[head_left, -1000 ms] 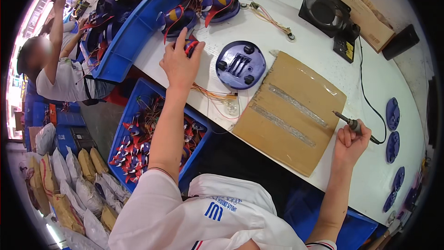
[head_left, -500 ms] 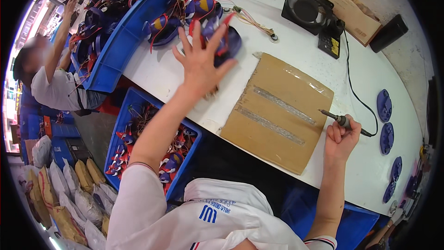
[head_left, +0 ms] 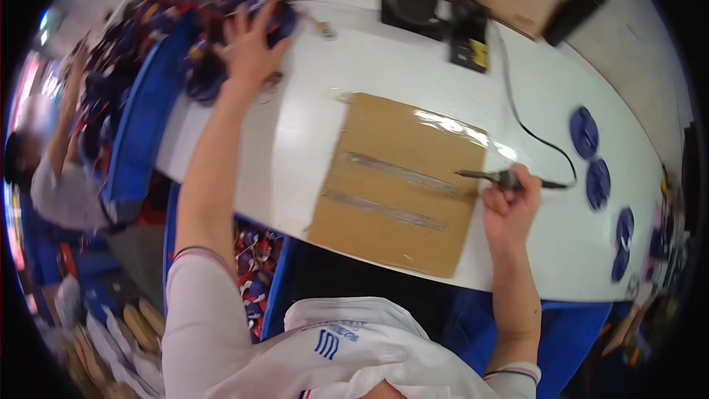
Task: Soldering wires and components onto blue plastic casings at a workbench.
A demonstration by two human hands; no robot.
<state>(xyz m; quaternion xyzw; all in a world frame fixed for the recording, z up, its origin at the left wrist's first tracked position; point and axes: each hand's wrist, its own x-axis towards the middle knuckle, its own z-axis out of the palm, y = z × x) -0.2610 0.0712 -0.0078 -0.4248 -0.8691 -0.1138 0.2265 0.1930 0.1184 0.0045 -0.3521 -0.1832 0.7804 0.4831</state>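
Observation:
My left hand point(head_left: 249, 59) is reached out at the far left of the table with its fingers spread. It is over a cluster of purple and red plastic toy parts point(head_left: 205, 66), and one purple part point(head_left: 282, 24) shows just beyond its fingers. Whether the fingertips touch any part is hidden and blurred. My right hand point(head_left: 512, 203) is closed around the handle of a soldering iron point(head_left: 509, 179). The iron's tip points left, above the right side of a flat cardboard sheet point(head_left: 402, 196) with two strips of tape.
A black fan-like unit point(head_left: 417, 4) and a small black box point(head_left: 469, 53) stand at the back, with a cord point(head_left: 528, 129) running to the iron. Several purple discs point(head_left: 583, 133) lie right. Blue bins point(head_left: 144, 114) of parts flank the table's left side; another person point(head_left: 70, 185) works beyond.
The view has swung, moving the whole scene leftward in the picture. My left hand is still among the purple parts with fingers spread. My right hand keeps the soldering iron over the cardboard.

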